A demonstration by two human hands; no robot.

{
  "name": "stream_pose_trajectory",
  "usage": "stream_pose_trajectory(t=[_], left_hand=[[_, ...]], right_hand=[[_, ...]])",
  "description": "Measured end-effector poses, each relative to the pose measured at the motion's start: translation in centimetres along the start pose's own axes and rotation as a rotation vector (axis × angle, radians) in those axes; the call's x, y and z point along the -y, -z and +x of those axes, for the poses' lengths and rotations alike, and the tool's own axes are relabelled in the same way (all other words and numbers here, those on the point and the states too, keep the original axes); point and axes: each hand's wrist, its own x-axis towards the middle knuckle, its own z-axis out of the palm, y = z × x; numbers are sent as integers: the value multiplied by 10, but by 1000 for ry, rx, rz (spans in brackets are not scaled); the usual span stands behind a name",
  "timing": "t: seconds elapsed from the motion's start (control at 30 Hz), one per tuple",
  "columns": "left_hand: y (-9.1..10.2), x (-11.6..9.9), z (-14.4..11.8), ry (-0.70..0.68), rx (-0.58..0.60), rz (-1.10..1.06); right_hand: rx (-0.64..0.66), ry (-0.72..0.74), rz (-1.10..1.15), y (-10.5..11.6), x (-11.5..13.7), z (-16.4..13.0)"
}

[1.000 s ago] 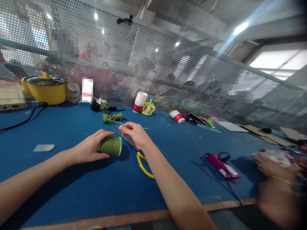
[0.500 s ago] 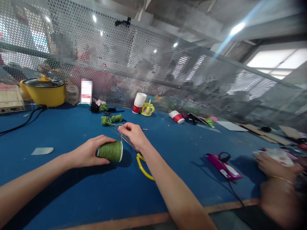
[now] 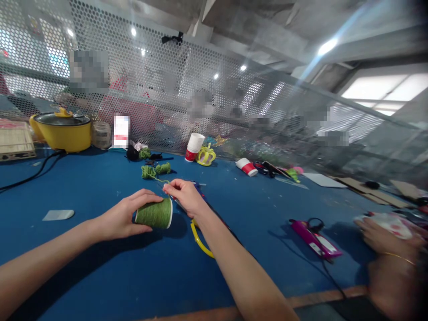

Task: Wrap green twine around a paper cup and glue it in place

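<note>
The left hand (image 3: 122, 218) grips a green-yarn-wrapped paper cup (image 3: 154, 213) over the blue felt table (image 3: 100, 276); the right hand (image 3: 185, 196) pinches its green yarn strand (image 3: 157, 178).

I sit at a long table (image 3: 100, 276) covered in blue felt, with a wooden strip along its near edge. Straight behind the table rises a white perforated metal screen (image 3: 160, 89), its top edge slanting down to the right. Blurred shapes show through the holes, too vague to name. Above the screen runs a bare grey concrete ceiling (image 3: 254, 31) with beams and several small round lamps glowing. To the right of the screen, a bright window (image 3: 384, 91) lets in daylight, and a pale flare streaks across the ceiling beside it.
</note>
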Motion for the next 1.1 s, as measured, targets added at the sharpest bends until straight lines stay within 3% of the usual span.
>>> stream_pose_trajectory(t=[0.27,0.73,0.97,1.03,1.1], left_hand=[[-2,-1,0,-19,-59,3],[-4,-1,-1,-43,-60,16],[-7,-1,0,-6,-137,38],[-8,2,-1,13,-160,49],[-9,6,-1,34,-186,58]], right_hand=[[19,-28,65,-2,-3,-1],[88,-123,184,-3,-5,-1],[-88,-122,-64,8,-4,2],[-25,-141,-26,14,3,-2],[137,-150,51,15,11,-8]])
